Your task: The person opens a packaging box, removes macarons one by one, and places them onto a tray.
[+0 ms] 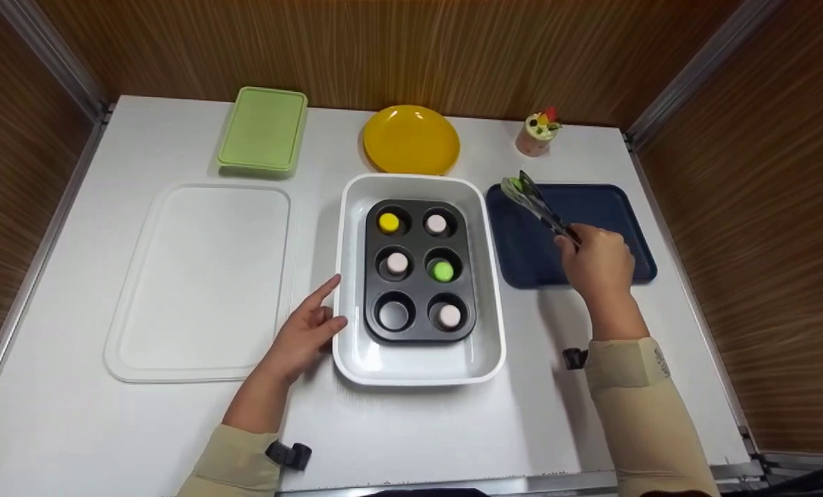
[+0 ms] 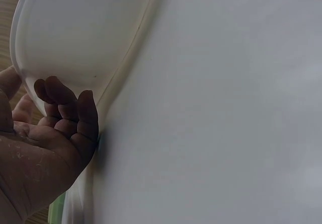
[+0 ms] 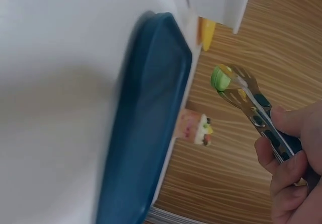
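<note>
My right hand [image 1: 599, 262] grips serving tongs [image 1: 541, 207] above the dark blue tray [image 1: 591, 214]. A small green macaron [image 3: 220, 79] is pinched between the tong tips, clear in the right wrist view. My left hand [image 1: 308, 335] is at the left side of a deep white bin [image 1: 418, 366], its forefinger and thumb tips right at the rim. Its other fingers [image 2: 86, 108] bend loosely beside the bin's outer wall in the left wrist view. Inside the bin lies a black muffin tin [image 1: 417, 297]. Its cups hold a yellow macaron [image 1: 389, 222], a green one and several pale pink ones.
A large white lid [image 1: 211, 276] lies on the table left of the bin. Behind stand a green lidded box [image 1: 265, 128], a yellow plate [image 1: 411, 138] and a dessert cup [image 1: 537, 134] with fruit on top. Wood-grain panels [image 1: 384, 48] enclose the back and sides.
</note>
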